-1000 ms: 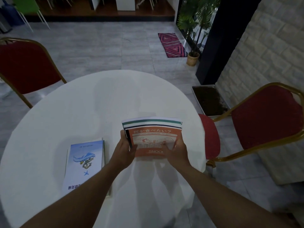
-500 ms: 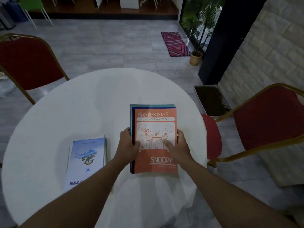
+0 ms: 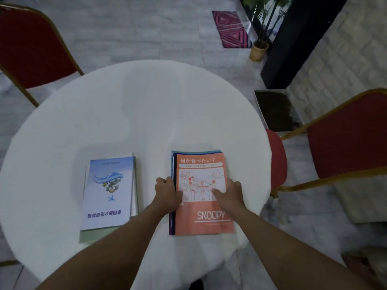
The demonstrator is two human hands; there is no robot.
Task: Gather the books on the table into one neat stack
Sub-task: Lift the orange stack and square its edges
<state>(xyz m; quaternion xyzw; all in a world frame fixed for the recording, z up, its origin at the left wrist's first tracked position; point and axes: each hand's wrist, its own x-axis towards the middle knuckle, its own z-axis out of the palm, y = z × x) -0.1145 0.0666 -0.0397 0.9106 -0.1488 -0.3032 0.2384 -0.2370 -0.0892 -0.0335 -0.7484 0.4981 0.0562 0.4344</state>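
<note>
A stack of thin books topped by an orange Snoopy book (image 3: 204, 206) lies flat on the round white table (image 3: 129, 114), right of centre. My left hand (image 3: 167, 193) grips the stack's left edge. My right hand (image 3: 229, 192) holds its right edge, thumb on the cover. Blue and teal edges of the lower books show along the left and far sides. A second pile, topped by a pale blue book (image 3: 109, 193) with a dolphin picture, lies to the left, apart from both hands, with other books under it slightly askew.
Red chairs with gold frames stand at the far left (image 3: 31, 45) and at the right (image 3: 345, 135). A tray of soil (image 3: 276, 109) sits on the floor beyond the table's right rim. A potted plant (image 3: 259, 49) and a patterned mat (image 3: 232, 29) lie further back.
The orange-topped stack, held upright on its edge a second ago, has been laid flat on the table. Both hands have stayed on its sides. The pale blue pile has not moved.
</note>
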